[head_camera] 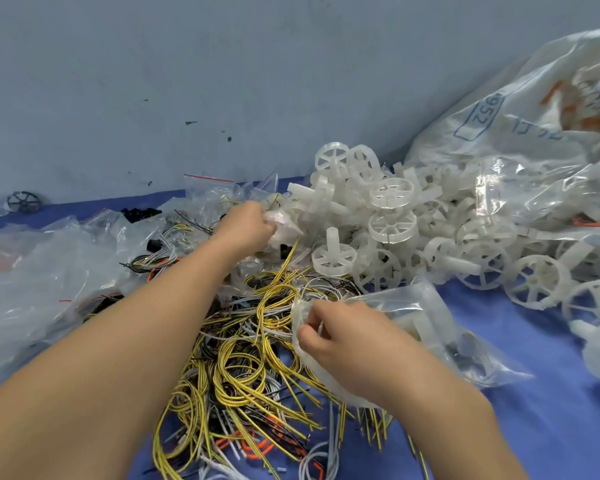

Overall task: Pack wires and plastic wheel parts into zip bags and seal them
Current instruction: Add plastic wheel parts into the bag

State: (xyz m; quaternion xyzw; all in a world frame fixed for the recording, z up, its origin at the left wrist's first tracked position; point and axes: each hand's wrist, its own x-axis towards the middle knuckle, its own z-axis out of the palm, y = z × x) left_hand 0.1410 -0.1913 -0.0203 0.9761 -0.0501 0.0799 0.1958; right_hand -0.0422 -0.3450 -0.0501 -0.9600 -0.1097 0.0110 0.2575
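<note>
Your right hand point(340, 344) pinches the open mouth of a clear plastic zip bag point(413, 327), thumb and fingers curled on its rim. That bag lies on the blue cloth-covered bench point(534, 427), just right of the wire pile, and already holds a translucent white part and some dark bits you can only half make out through the plastic.

Your left hand point(246, 225) reaches forward across the pile, fingers curled around a small crumpled clear bag with a pinkish tint point(284, 226). It sits at the near-left edge of the heap of translucent white plastic spoked wheel parts point(392, 223), touching it. Whether anything else is caught in that grip, you cannot tell.

Between your two forearms spreads a tangled pile of thin yellow, black, white and orange wires point(250, 358), many coiled in loops, lying directly on the bench. The wheel parts stack up against the grey-blue wall point(222, 81) and spill rightward along the bench.

To your left lies a loose drift of clear zip bags with red seal strips point(66, 265), some holding small wire bundles. At the far right a large clear printed plastic sack point(520, 109) leans against the wall above the wheels. A single dark spoked wheel point(25, 201) rests far left, by the wall.
</note>
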